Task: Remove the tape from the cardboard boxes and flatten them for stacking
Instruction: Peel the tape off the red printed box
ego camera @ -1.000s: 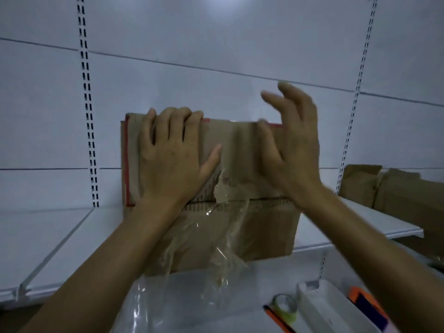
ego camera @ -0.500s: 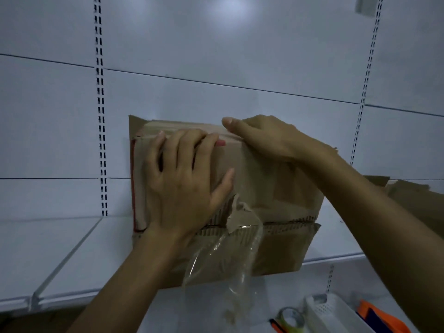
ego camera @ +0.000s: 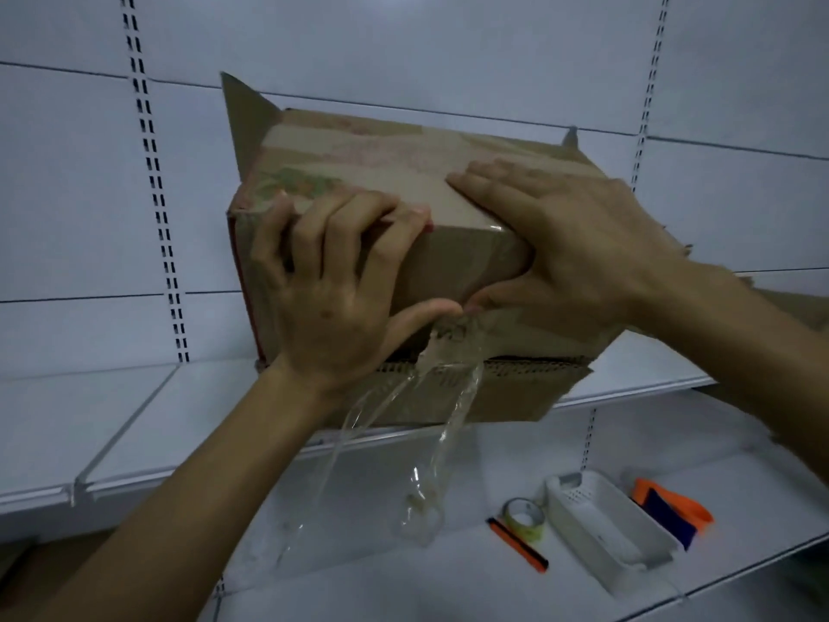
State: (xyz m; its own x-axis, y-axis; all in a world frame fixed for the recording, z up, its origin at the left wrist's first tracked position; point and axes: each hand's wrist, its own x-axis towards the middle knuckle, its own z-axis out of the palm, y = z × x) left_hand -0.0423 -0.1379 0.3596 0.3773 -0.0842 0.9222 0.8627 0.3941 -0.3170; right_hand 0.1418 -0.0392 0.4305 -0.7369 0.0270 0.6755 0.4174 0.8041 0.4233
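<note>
Tipped forward and pulled closer since half a second ago: box (ego camera: 448, 186), with much more of its top showing. Slid too: right hand (ego camera: 569, 244), now flat across the top of the box, thumb bent down onto the front.

Sitting on the white shelf (ego camera: 112, 419), leaning toward the camera, back flap sticking up at the far left corner. Held from both sides. Left hand (ego camera: 332, 289) clamped on the front top edge of the box, fingers hooked over the top, thumb pressed on the front. Right hand pinching the same edge, fingers spread, palm down. Both thumbs nearly meeting in the middle of the front.

Hanging down from just under the thumbs: a long strip of clear tape (ego camera: 448, 397), crinkled, loose at the bottom, still stuck at its top end. Below it, a front flap (ego camera: 516, 397) already open and folded down.

Step in hand, by the look of it: getting the tape off the box. Partly done. Flattening not yet started, since the box is still box-shaped.

Next move, most likely: pinch the stuck end of the tape and pull it away while holding the box down. Needs one hand to stay firm on top so the box does not slide off. Careful, slow pulling, or the thin tape may tear and leave bits behind.

Lying well below the box, off to its right: a tape roll (ego camera: 525, 518), an orange and black cutter (ego camera: 518, 545), a white tray (ego camera: 601, 523). Not touched.
</note>
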